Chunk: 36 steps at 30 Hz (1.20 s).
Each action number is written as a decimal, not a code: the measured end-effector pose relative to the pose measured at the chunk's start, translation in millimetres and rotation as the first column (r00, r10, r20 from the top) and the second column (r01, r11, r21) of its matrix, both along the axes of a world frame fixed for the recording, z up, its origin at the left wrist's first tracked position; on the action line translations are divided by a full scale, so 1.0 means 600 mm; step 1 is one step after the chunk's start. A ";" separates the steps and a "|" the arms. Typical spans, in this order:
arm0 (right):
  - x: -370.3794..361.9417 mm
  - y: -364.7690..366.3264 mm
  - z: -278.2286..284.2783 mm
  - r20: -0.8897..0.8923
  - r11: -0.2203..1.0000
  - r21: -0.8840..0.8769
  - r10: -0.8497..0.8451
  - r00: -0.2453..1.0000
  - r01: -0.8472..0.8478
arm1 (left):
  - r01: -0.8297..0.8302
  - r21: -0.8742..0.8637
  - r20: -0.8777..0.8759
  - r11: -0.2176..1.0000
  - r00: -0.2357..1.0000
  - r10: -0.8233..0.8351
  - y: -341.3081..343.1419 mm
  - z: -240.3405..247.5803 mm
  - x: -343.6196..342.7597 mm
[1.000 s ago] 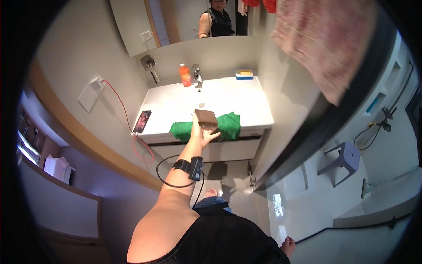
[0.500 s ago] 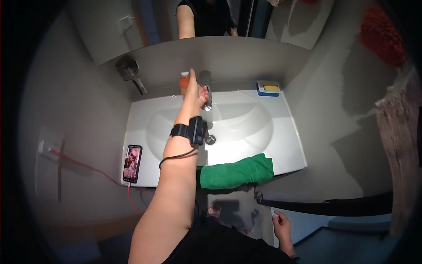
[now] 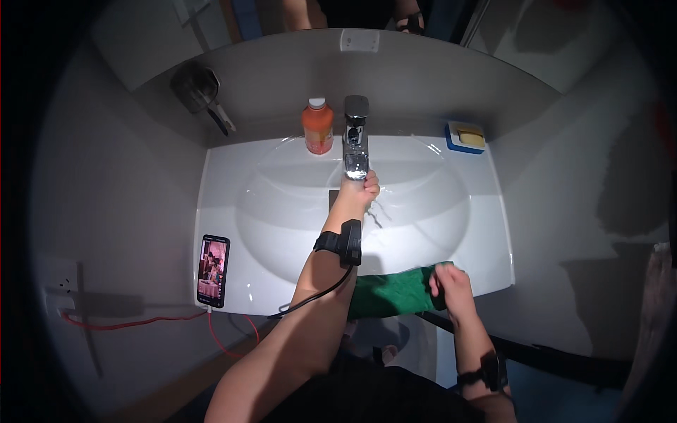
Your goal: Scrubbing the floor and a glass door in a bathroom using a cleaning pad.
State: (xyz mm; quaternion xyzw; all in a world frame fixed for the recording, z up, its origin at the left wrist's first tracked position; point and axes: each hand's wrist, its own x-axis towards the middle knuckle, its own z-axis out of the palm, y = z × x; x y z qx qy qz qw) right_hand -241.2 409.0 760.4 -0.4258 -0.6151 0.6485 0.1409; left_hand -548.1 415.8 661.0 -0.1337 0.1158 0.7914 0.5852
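My left hand (image 3: 363, 189) is under the spout of the chrome faucet (image 3: 356, 130), its fingers curled in. The spout hides part of this hand, and I cannot tell whether water runs over it. My right hand (image 3: 455, 285), fingers loosely curled, is over the right end of a green cloth (image 3: 395, 292). The cloth lies along the front edge of the white washbasin (image 3: 423, 211). Nothing shows in the right hand, and whether it touches the cloth is unclear. Each wrist wears a black strapped device; a cable runs from the left one.
Behind the basin, left of the faucet, stands an orange bottle with a white cap (image 3: 318, 127). A yellow bar of soap (image 3: 470, 135) sits in a blue-and-white dish (image 3: 465, 146) at back right. A phone (image 3: 213, 271) on a red cable lies at left. A dark cup-shaped holder (image 3: 195, 88) hangs on the wall.
My left hand has moved from beside the bottle, fingers extended, to beneath the spout and curled. My right hand has risen from low right to the cloth's end. The view has shifted.
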 end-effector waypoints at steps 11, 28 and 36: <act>-0.439 0.044 -0.159 -0.239 0.580 -0.814 -0.291 0.927 -0.028 | -0.297 -0.540 -0.696 0.788 0.684 -0.219 -0.175 0.044 -0.016; -0.487 0.017 -0.155 -0.232 0.507 -0.861 -0.346 0.909 -0.027 | -0.266 -0.687 -0.581 0.676 0.759 -0.293 -0.249 -0.029 -0.049; -0.344 0.005 -0.156 0.108 0.737 0.532 0.429 0.897 -0.417 | -0.186 -0.592 -0.571 0.784 0.784 -0.246 -0.211 -0.031 -0.018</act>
